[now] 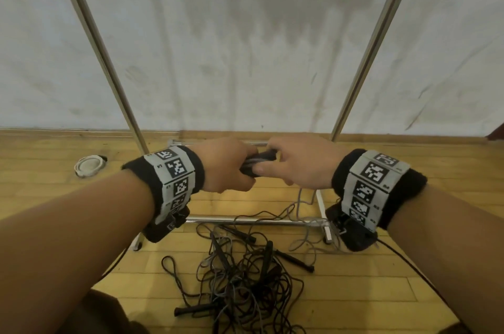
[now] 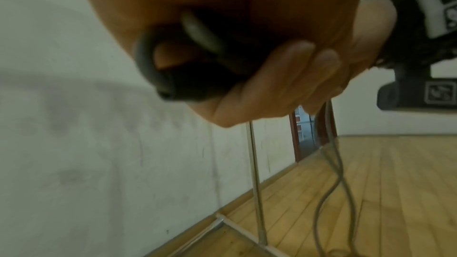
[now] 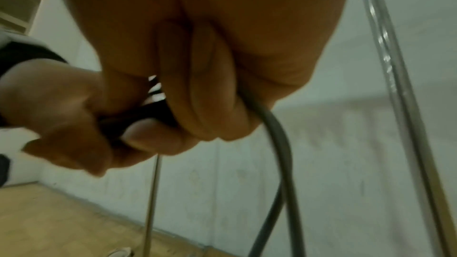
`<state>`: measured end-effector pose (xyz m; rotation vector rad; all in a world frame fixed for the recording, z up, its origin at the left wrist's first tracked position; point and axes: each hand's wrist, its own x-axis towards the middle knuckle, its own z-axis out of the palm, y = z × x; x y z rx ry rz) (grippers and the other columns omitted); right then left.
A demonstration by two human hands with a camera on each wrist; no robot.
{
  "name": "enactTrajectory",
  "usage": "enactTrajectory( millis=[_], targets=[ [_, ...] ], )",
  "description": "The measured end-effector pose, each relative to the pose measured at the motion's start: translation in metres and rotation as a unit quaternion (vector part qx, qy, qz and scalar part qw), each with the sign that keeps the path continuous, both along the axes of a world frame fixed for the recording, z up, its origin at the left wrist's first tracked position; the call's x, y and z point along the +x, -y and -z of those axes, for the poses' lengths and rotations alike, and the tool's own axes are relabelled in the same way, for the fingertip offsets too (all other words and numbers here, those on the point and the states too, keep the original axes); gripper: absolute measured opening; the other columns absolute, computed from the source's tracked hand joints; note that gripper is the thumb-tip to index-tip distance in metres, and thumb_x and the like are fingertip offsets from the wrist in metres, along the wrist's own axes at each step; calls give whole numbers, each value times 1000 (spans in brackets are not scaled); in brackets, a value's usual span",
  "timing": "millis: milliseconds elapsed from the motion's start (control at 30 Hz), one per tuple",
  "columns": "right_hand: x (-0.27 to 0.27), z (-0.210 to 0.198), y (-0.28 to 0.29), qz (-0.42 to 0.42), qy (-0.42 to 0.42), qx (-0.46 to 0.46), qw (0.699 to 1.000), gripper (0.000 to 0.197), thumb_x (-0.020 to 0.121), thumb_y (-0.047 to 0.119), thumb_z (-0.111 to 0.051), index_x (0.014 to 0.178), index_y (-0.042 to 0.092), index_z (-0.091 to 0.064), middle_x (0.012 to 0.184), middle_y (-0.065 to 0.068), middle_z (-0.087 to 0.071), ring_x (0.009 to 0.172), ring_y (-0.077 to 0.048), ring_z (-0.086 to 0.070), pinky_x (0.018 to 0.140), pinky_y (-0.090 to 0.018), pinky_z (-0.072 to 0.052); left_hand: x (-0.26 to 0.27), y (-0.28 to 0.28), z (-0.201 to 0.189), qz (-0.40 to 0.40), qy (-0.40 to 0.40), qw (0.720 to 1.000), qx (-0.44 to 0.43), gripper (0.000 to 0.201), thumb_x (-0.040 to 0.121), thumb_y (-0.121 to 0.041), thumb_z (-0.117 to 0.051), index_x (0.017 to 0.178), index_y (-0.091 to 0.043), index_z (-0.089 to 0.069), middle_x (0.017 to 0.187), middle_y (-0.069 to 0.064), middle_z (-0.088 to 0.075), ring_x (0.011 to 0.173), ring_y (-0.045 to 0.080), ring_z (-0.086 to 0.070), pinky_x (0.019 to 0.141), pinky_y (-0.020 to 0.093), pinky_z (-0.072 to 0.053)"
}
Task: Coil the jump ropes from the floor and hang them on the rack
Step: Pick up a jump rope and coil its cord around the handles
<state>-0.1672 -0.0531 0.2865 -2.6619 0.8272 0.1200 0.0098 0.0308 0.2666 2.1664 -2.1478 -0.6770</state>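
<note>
Ropes (image 1: 240,284) lie tangled at 6 o'clock, their ends cut off below. My left hand (image 1: 226,164) and right hand (image 1: 297,163) both curl round black handles (image 1: 257,161), mostly hidden; a smooth grey cord (image 3: 277,144) hangs from my right fist.

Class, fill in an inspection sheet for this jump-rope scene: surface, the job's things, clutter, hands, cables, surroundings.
Surface: wooden floor.
Job's things: black handles held between both hands; grey rope hangs down from them; tangled ropes on the floor; metal rack behind, nothing seen hanging on it.
Clutter: white round object on the floor by the wall.
Hands: left hand and right hand both grip the handles.
Cables: nothing seen.
Surroundings: stained white wall; doorway.
</note>
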Motion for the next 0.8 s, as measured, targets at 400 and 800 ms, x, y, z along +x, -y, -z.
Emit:
enactTrajectory(
  millis=[400, 800],
  targets=[
    [-26, 2, 37, 19, 170, 31, 985, 34, 104, 45, -47, 84, 25, -67, 67, 1, -58, 59, -10, -51, 55, -18, -36, -6, -12, -4, 10, -46, 996, -82, 19, 94, -31, -67, 105, -42, -56, 76, -6, -64, 62, 6, -60, 56, 17, -40],
    [-20, 2, -2, -19, 17, 27, 999, 25, 107, 32, -41, 116, 22, -62, 110, -4, -68, 98, -24, -65, 89, -47, -53, -1, -5, 2, -113, 52, 988, -87, 17, 103, -29, -57, 113, -26, -44, 86, -7, -56, 69, 8, -54, 52, 26, -34]
  ],
)
